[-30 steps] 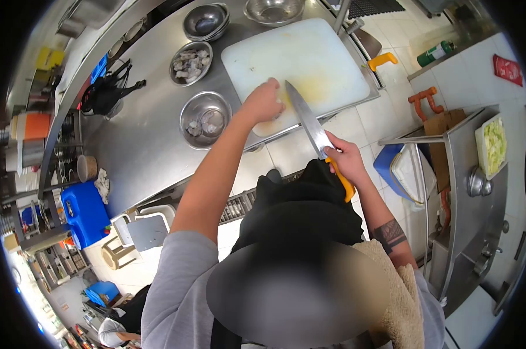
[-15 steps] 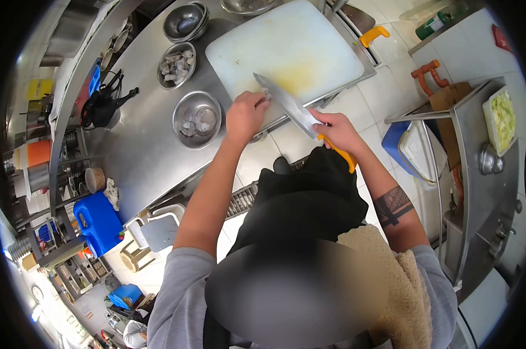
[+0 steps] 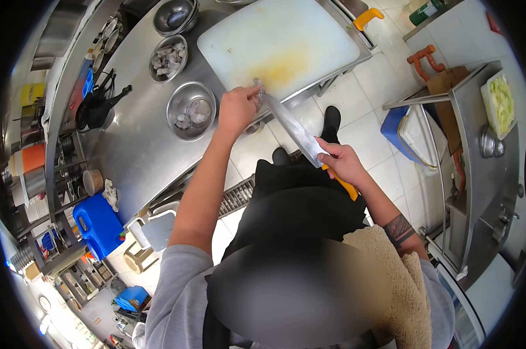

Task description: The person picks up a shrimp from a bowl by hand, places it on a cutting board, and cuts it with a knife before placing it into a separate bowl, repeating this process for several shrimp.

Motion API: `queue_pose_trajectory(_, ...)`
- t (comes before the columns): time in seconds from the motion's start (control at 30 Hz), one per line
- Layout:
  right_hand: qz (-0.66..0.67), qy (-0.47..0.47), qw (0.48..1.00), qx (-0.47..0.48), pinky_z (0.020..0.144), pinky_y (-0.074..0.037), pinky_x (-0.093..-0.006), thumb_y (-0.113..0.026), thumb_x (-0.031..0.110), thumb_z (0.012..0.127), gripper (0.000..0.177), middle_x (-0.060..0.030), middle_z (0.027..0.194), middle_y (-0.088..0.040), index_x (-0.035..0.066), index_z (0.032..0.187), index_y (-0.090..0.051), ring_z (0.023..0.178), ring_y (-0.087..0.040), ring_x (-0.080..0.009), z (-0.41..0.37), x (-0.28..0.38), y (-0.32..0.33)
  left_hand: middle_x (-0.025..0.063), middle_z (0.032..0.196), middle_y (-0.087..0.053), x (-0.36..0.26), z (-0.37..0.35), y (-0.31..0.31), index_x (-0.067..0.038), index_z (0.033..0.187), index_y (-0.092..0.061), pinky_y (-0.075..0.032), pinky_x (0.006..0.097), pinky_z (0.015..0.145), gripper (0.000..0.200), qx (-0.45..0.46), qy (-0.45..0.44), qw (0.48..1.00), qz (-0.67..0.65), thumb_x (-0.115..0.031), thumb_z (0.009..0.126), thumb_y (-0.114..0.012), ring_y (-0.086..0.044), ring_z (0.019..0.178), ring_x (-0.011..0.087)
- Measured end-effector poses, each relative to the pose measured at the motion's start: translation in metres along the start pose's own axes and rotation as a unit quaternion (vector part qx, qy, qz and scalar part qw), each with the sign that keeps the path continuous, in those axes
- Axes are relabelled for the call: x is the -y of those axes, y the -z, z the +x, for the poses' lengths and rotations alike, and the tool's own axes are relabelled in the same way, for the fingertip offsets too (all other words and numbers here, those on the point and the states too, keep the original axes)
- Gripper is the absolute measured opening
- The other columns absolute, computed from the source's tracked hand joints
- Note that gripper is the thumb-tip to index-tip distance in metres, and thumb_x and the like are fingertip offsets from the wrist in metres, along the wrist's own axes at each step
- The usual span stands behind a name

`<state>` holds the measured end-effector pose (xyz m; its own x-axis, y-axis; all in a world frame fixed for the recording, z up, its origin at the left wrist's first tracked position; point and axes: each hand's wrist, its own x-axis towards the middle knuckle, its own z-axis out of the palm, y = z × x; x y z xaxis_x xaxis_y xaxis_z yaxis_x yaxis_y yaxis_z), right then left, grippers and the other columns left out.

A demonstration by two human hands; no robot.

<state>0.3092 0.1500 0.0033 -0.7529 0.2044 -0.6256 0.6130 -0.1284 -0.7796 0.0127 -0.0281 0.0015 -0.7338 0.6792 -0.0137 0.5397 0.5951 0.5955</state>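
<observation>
My left hand [image 3: 237,109] is at the near left corner of the white cutting board [image 3: 280,35], its fingers pinched on a small greyish shrimp [image 3: 259,86]. A large chef's knife [image 3: 293,129] with a yellow handle is gripped in my right hand [image 3: 341,163], thumb and fingers where blade meets handle. The blade slants up and left, its tip right at the shrimp and the left fingertips. Left of the board, a steel bowl [image 3: 174,121] contains a few shrimp pieces. Beyond it, a smaller bowl [image 3: 182,67] is full of greyish shrimp.
Stacked steel bowls [image 3: 169,17] stand at the back of the steel counter [image 3: 138,116]. Another yellow handle [image 3: 367,18] shows beyond the board. A blue jug [image 3: 98,224] is at lower left. On the right, a metal cart [image 3: 481,192] carries a tray of chopped greens [image 3: 500,104].
The knife and my right hand have drawn back toward my body, bringing the tip from over the board to the shrimp in my left fingers. The view has shifted slightly.
</observation>
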Motion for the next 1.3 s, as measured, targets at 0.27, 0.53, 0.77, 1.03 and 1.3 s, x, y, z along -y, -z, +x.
queue_pose_trajectory(0.27, -0.034, -0.028, 0.998, 0.035, 0.057, -0.051, -0.0302, -0.071, 0.011, 0.107, 0.051, -0.0029, 0.089, -0.069, 0.018, 0.157, -0.067, 0.056, -0.056, -0.0088, -0.019, -0.027, -0.005, 0.0203, 0.104, -0.081, -0.005, -0.006, 0.006, -0.009, 0.128, -0.084, -0.063, 0.043, 0.087, 0.039, -0.004, 0.02, 0.999, -0.048, -0.005, 0.09, -0.074, -0.079, 0.09, 0.0364)
queue_pose_trajectory(0.53, -0.053, -0.011, 0.998, 0.042, 0.056, -0.049, -0.0248, -0.071, 0.007, 0.106, 0.044, 0.001, 0.087, -0.068, 0.012, 0.15, -0.073, 0.059, -0.054, -0.0058, -0.037, 0.002, 0.028, 0.0143, 0.104, -0.079, -0.028, 0.004, -0.004, -0.007, 0.115, -0.08, -0.061, 0.0443, 0.088, 0.028, -0.035, 0.005, 0.997, 0.062, -0.023, 0.092, -0.079, -0.077, 0.095, 0.0323)
queue_pose_trajectory(0.77, -0.052, 0.006, 0.998, -0.041, 0.058, -0.049, -0.0265, -0.07, 0.008, 0.106, 0.048, -0.0003, 0.085, -0.066, 0.016, 0.153, -0.071, 0.059, -0.054, -0.007, -0.031, 0.009, 0.063, 0.0136, 0.105, -0.078, -0.016, 0.01, -0.01, -0.005, 0.111, -0.076, -0.06, 0.0471, 0.088, 0.031, -0.048, 0.02, 0.996, 0.076, -0.03, 0.093, -0.081, -0.074, 0.1, 0.0352)
queue_pose_trajectory(1.03, -0.036, 0.049, 0.997, -0.045, 0.058, -0.051, -0.028, -0.07, 0.008, 0.106, 0.05, -0.0017, 0.086, -0.066, 0.019, 0.155, -0.069, 0.059, -0.055, -0.0087, -0.004, 0.023, 0.06, 0.0201, 0.1, -0.076, 0.001, 0.023, -0.016, -0.002, 0.104, -0.076, -0.059, 0.0516, 0.087, 0.015, -0.11, -0.125, 0.985, 0.048, -0.016, 0.097, -0.073, -0.072, 0.095, 0.0425)
queue_pose_trajectory(1.3, -0.081, 0.072, 0.994, -0.03, 0.057, -0.049, -0.0262, -0.069, 0.006, 0.107, 0.051, -0.0006, 0.089, -0.069, 0.018, 0.156, -0.069, 0.059, -0.054, -0.0069, 0.012, 0.035, 0.048, 0.0207, 0.1, -0.077, 0.007, 0.024, -0.018, -0.003, 0.104, -0.077, -0.058, 0.0531, 0.085, 0.014, -0.119, -0.112, 0.986, 0.031, -0.015, 0.1, -0.072, -0.072, 0.096, 0.0429)
